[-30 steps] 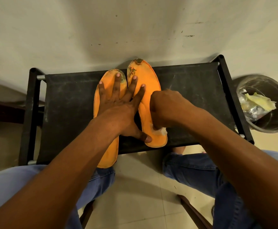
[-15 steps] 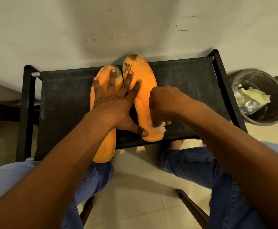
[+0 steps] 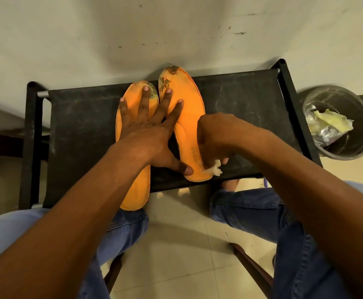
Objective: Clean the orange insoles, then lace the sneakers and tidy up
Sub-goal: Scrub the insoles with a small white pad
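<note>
Two orange insoles side by side on the black fabric bench (image 3: 241,108), toes toward the wall: left insole (image 3: 136,190) overhangs the near edge, right insole (image 3: 184,117) sits further back with dirt crusted at its toe. Left hand (image 3: 148,134) is flat, fingers spread, across both insoles, thumb on the right insole's heel. Right hand (image 3: 216,137) is curled around a white wad (image 3: 216,169), pressing it at the heel's right edge. Grey bin (image 3: 361,117) with wrappers stands right of the bench. Versus 0.5 s ago: hands and wad sit about the same; no clear change.
</note>
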